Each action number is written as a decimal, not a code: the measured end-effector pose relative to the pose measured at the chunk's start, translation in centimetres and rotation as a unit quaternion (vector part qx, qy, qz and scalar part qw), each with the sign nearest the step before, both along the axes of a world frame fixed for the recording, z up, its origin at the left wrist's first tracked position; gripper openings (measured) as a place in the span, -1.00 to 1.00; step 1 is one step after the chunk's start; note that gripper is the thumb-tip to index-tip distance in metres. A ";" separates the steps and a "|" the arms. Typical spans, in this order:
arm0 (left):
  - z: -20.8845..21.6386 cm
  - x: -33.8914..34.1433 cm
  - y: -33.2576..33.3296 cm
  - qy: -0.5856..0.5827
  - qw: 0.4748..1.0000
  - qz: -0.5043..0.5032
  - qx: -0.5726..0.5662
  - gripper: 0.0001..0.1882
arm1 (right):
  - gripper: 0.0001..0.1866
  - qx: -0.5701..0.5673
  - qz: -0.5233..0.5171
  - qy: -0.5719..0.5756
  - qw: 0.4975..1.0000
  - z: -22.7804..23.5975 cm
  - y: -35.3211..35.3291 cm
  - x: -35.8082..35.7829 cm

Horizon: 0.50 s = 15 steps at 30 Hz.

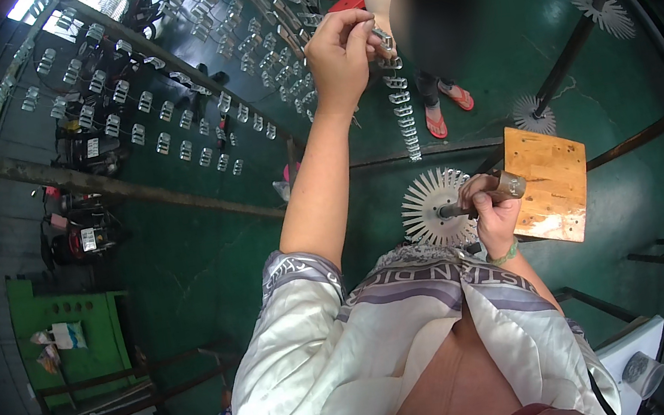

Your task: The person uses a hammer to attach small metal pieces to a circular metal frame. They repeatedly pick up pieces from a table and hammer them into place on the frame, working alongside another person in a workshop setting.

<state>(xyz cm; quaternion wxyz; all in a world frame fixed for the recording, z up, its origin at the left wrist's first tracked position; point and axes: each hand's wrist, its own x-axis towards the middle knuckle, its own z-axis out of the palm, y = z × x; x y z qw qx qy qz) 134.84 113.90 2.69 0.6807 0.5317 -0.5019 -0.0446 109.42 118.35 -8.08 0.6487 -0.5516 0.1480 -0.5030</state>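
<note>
Silver clips (403, 111), small, shiny and bent, in a straight row running down from beside the left hand (342, 54); there a narrow pinch, whether on a clip impossible to tell. Brown handle (511, 184), gripped by the right hand (494, 216), near a slotted disc (426, 212).

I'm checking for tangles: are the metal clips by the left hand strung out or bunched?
Strung out: the clips run in one line from the left hand.

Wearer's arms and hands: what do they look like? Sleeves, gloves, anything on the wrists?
Short, glossy white sleeves with grey-purple lettered trim. Left hand ungloved, wrist bare. Right hand ungloved, green bracelet at the wrist.
</note>
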 end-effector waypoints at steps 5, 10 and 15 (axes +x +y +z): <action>0.6 0.0 0.1 -0.011 1.000 0.003 -0.002 -0.91 | -0.82 0.006 0.006 -0.007 1.000 0.2 -0.1 0.1; 0.9 0.2 0.1 -0.009 1.000 -0.007 -0.003 -0.91 | -0.80 0.009 0.009 -0.009 1.000 0.3 -0.2 0.1; 1.5 -0.2 0.7 0.020 0.999 -0.019 -0.034 -0.94 | -0.69 0.004 0.002 0.016 1.000 0.3 -0.1 0.1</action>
